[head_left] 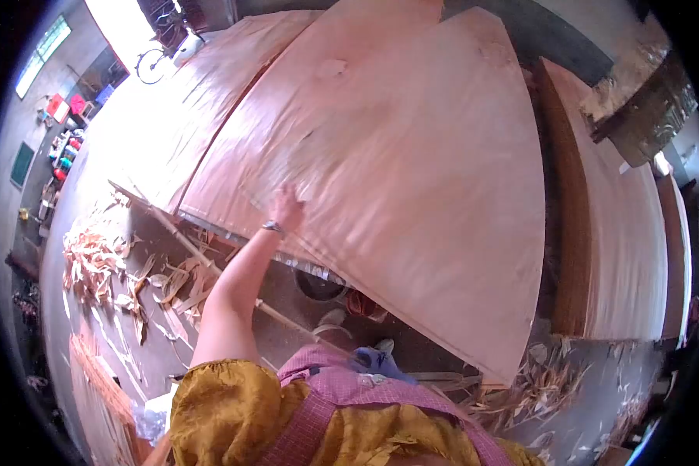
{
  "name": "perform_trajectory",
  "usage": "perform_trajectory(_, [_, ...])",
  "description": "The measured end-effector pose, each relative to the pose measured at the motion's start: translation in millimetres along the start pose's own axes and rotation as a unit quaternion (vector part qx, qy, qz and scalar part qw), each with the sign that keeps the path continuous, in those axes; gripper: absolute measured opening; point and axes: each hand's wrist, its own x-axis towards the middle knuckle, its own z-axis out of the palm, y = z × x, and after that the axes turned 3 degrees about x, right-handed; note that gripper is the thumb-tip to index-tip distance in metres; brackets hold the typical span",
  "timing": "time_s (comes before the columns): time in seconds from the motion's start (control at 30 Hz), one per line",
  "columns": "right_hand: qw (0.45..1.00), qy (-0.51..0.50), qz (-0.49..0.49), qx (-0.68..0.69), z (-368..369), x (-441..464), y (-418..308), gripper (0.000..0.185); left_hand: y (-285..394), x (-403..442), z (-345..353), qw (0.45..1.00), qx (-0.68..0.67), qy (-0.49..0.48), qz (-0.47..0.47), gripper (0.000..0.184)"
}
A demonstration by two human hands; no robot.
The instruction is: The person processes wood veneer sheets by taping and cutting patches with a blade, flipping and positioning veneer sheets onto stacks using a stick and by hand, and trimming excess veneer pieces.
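My left hand (pixel 287 208) reaches forward over a large, thin pinkish wood veneer sheet (pixel 412 171). The palm side faces down on the sheet near its front edge, and the fingers look stretched out, though slightly blurred. A bracelet or watch (pixel 272 226) circles that wrist. Faint wrinkles run through the veneer around the fingers. Just left of a dark seam, a second veneer sheet (pixel 202 109) lies alongside. My right hand is out of view.
A long thin pole (pixel 194 250) runs slanting below the sheet's front edge. Veneer scraps (pixel 101 245) litter the floor at left, with more shavings (pixel 540 388) at lower right. A thick veneer stack (pixel 613 225) stands on the right. A dark bucket (pixel 318 286) sits under the edge.
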Motion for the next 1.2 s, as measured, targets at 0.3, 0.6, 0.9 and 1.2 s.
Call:
perform_trajectory(0.3, [0.998,0.04,0.047,-0.021,62.1,40.8,-2.7,0.034,-112.1,89.5,-23.0,0.988,0.048,-0.011,-0.15,0.06])
perform_trajectory(0.6, [0.98,0.141,0.138,-0.023,76.3,21.0,-32.1,0.036,-7.7,122.1,-139.6,0.919,-0.334,-0.16,0.14,0.031])
perform_trajectory(0.9, [0.916,0.324,0.235,0.022,97.4,-34.9,-42.9,0.041,46.9,75.3,-288.3,0.845,-0.478,-0.173,0.169,0.022])
perform_trajectory(1.2, [0.826,0.485,0.283,0.055,122.5,-53.1,-48.6,0.047,-101.0,102.5,-187.3,0.751,-0.643,-0.147,-0.007,0.02])
